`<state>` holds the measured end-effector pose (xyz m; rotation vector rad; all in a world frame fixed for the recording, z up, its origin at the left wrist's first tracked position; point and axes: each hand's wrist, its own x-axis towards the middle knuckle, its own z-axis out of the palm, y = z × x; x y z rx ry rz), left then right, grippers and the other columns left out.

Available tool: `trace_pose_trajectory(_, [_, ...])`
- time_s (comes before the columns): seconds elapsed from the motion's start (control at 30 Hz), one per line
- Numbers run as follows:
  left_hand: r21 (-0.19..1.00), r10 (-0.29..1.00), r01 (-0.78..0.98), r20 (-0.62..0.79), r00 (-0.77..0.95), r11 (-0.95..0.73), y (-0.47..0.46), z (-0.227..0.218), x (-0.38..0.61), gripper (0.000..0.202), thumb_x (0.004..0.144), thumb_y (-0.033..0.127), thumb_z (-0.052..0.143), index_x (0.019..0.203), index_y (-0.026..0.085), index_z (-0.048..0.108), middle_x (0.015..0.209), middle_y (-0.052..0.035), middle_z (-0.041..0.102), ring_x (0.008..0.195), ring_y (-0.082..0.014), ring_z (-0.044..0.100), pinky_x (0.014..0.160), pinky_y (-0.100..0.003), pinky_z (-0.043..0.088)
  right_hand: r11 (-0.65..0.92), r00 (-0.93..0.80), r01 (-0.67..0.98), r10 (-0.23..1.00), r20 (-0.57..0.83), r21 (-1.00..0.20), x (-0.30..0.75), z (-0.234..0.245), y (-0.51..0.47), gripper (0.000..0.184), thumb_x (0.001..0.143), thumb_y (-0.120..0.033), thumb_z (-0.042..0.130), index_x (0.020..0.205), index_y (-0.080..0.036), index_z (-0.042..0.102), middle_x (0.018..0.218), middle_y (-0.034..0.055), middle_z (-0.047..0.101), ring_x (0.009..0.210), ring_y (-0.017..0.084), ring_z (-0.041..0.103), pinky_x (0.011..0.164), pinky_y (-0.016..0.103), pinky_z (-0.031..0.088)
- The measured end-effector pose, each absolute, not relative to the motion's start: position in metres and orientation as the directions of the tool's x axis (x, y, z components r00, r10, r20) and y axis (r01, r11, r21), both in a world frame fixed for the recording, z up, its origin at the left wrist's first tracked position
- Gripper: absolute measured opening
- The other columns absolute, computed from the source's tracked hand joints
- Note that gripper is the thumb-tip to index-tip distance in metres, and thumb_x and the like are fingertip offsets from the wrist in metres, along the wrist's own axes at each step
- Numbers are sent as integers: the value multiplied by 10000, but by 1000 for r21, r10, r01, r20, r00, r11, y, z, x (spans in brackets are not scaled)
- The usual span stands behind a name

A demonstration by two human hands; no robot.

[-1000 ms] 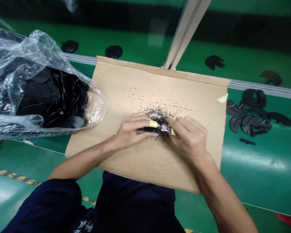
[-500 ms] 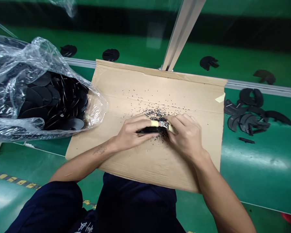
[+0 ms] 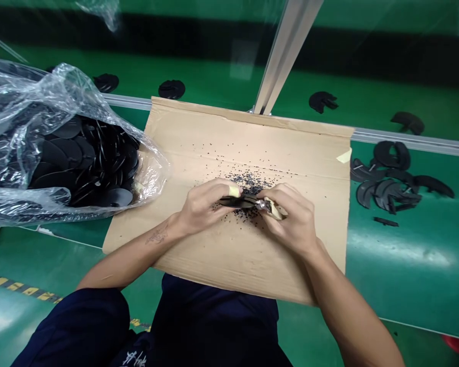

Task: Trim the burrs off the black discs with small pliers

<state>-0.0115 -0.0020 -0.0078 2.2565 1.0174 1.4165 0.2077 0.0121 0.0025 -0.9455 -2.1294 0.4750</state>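
My left hand (image 3: 204, 204) is closed on a flat black plastic disc (image 3: 237, 202), held edge-on over a sheet of brown cardboard (image 3: 222, 250). One fingertip of that hand wears yellow tape. My right hand (image 3: 292, 216) is closed round a small cutting tool (image 3: 266, 206) with a metal tip and pale handle. The tip touches the disc's right edge. Black shavings (image 3: 248, 181) lie scattered on the cardboard just beyond both hands.
A clear plastic bag (image 3: 57, 148) full of black discs lies at the left. A pile of black disc pieces (image 3: 390, 178) sits on the green surface at the right. A metal rail (image 3: 413, 141) crosses behind the cardboard, with single black pieces (image 3: 172, 89) beyond it.
Both hands shifted slightly left and stayed together over the shavings. The disc tilted a little and the tool's pale handle now shows more at the right hand.
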Motion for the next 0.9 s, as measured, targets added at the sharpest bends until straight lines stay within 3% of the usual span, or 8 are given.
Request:
trace_pose_trajectory(0.1, [411, 681, 586, 634, 367, -698, -1, -12, -13, 158, 930, 88, 604, 1055, 168, 657, 1000, -66, 729, 897, -155, 680, 765, -283, 589, 786, -536, 545, 595, 598, -294, 209, 2, 12, 143, 922, -123, 575, 954, -219, 676, 758, 27, 674, 664, 162, 521, 597, 336, 344])
trace_pose_trajectory(0.13, [370, 683, 623, 618, 389, -689, -1, -14, -13, 205, 928, 63, 574, 1081, 173, 654, 999, -63, 722, 886, -157, 666, 752, -283, 579, 807, -559, 525, 565, 607, -269, 210, 2, 12, 133, 921, -128, 586, 961, -219, 674, 753, 24, 672, 655, 160, 515, 591, 338, 333])
trace_pose_trajectory(0.2, [344, 693, 649, 594, 408, -678, 0, -15, -14, 272, 926, 37, 534, 1127, 183, 645, 1006, -60, 705, 889, -160, 648, 739, -280, 565, 827, -563, 438, 557, 610, -352, 210, 3, 11, 116, 919, -141, 610, 986, -217, 666, 763, 19, 671, 658, 156, 535, 601, 335, 366])
trace_pose_trajectory(0.27, [382, 699, 629, 602, 387, -677, 0, -15, -14, 260, 937, 51, 534, 1133, 182, 644, 1006, -62, 691, 904, -160, 644, 731, -274, 565, 799, -520, 373, 601, 607, -472, 211, 5, 12, 125, 914, -146, 627, 1012, -217, 659, 796, 20, 676, 685, 155, 570, 630, 327, 417])
trace_pose_trajectory(0.33, [457, 712, 578, 607, 352, -676, 0, -13, -13, 215, 950, 93, 565, 1136, 167, 645, 1004, -71, 685, 915, -158, 650, 729, -269, 570, 753, -466, 419, 658, 592, -507, 215, 6, 16, 152, 917, -135, 604, 1030, -221, 658, 808, 22, 666, 705, 160, 579, 650, 323, 437])
trace_pose_trajectory(0.43, [583, 742, 468, 590, 318, -664, -1, -10, -11, 238, 950, 80, 559, 1159, 154, 646, 1033, -79, 692, 954, -147, 670, 777, -273, 585, 693, -438, 565, 712, 548, -448, 224, 4, 23, 192, 930, -127, 539, 1040, -227, 661, 798, 29, 638, 729, 177, 562, 667, 328, 428])
trace_pose_trajectory(0.57, [689, 766, 335, 565, 306, -642, -4, -9, -9, 260, 938, 68, 556, 1164, 148, 659, 1083, -92, 713, 1021, -152, 687, 870, -307, 599, 708, -516, 615, 694, 502, -347, 230, 1, 28, 201, 927, -131, 523, 1053, -209, 659, 805, 40, 630, 747, 185, 532, 668, 326, 395])
trace_pose_trajectory(0.9, [770, 793, 232, 515, 325, -595, -6, -10, -7, 188, 945, 164, 630, 1124, 162, 688, 1012, -74, 741, 972, -155, 704, 850, -311, 612, 731, -587, 647, 660, 470, -218, 223, 0, 20, 259, 921, -96, 474, 1061, -182, 674, 764, 28, 617, 716, 169, 466, 647, 328, 320])
